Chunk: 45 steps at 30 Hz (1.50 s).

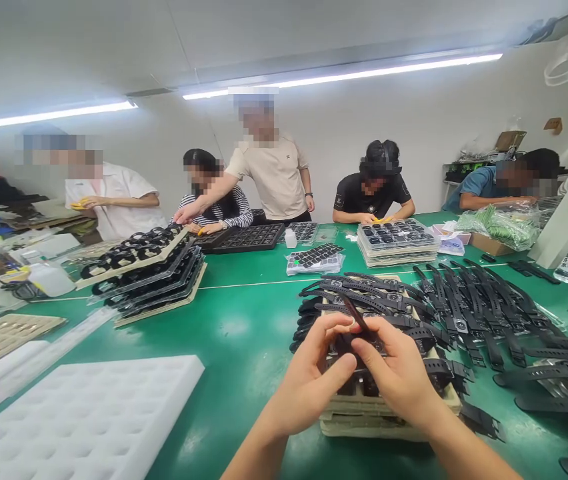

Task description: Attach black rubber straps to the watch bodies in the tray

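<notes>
Hands [354,373] pinch slim black strap [357,317], possibly watchband.

The table [244,320] is bright green with a thin pale line. On it lie black watch straps [464,307], a white dimpled foam tray [84,420] and beige trays [364,413]. Beyond the table, one person wears a black-and-white striped top [237,210].

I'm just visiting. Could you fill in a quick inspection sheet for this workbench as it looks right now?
Surface: green table, shiny.
Job's things: black watch strap pinched by both hands over a stack of trays.
Clutter: loose watches, white foam tray, tilted tray stack.
Hands: left hand and right hand closed on the strap.
Cables: nothing seen.
Surroundings: five people across the table, ceiling strip lights.
</notes>
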### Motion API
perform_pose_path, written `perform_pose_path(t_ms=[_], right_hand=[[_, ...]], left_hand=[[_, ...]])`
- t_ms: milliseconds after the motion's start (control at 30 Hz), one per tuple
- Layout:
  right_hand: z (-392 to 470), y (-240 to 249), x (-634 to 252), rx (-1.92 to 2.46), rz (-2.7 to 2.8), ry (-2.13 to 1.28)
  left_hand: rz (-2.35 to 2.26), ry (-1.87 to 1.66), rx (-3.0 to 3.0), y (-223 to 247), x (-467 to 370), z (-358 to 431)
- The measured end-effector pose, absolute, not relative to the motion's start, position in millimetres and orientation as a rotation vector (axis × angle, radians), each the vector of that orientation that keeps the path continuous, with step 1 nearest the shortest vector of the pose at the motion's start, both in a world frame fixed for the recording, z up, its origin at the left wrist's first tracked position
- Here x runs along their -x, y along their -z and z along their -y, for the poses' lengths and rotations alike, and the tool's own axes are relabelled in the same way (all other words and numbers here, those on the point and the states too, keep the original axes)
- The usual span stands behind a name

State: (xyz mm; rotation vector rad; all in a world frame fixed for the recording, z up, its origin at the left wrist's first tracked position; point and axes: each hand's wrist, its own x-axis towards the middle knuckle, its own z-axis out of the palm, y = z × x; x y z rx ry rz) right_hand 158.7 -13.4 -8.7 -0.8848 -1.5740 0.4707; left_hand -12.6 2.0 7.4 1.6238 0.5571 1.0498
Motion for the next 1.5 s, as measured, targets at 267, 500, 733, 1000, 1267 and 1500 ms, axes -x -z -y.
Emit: perform_pose_path(t_ms=[267, 500, 733, 1000, 1267, 1500], right_hand=[[12.7, 17.5, -160.1, 0.842, 1.453, -0.474], [10.1, 14.5, -162.0, 0.858, 1.469, -0.597], [13.2, 22.0, -153.3, 0.853, 1.407, -0.588], [16.8, 14.6, -160.6, 0.903, 1.432, -0.364], [16.1, 18.4, -161.9, 0.866, 1.535, -0.144], [19.2, 18.8, -162.4, 0.828, 1.387, -0.120]], left_hand=[[-0.749, -1.139, -1.684, -11.4, 9.8, -10.4], [-0.814, -1.209, -1.642, -10.3, 7.4, -10.6], [-0.749, -1.241, -1.565, -5.6, -2.4, -8.5], [-0.702, -1.053, -1.400, -3.5, -12.2, -1.3], [-0.678, -0.991, -1.280, 0.5, -22.1, 4.9], [-0.639, -1.068, -1.343, -5.1, -20.4, 7.6]])
